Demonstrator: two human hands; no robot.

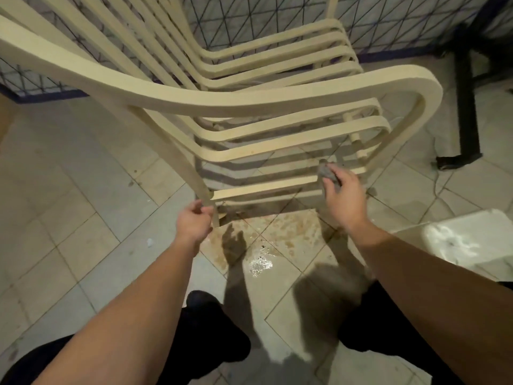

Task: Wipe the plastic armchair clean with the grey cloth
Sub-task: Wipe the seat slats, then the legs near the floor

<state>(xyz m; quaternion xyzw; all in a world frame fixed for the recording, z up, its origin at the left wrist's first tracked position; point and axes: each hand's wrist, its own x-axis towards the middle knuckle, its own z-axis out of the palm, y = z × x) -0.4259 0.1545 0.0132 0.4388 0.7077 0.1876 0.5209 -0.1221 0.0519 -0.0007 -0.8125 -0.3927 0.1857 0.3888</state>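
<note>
A cream plastic armchair (222, 104) made of curved slats fills the upper half of the view, seen from its side. My left hand (194, 222) grips the lower end of the chair's near leg. My right hand (342, 194) holds the bunched grey cloth (326, 172) against the right end of a low slat. Most of the cloth is hidden under my fingers.
The tiled floor (83, 190) has a wet, brown-stained patch (280, 234) below the chair. A white container (469, 240) sits at the right edge. A black metal stand (466, 107) is at the upper right. A tiled wall (388, 20) runs behind the chair.
</note>
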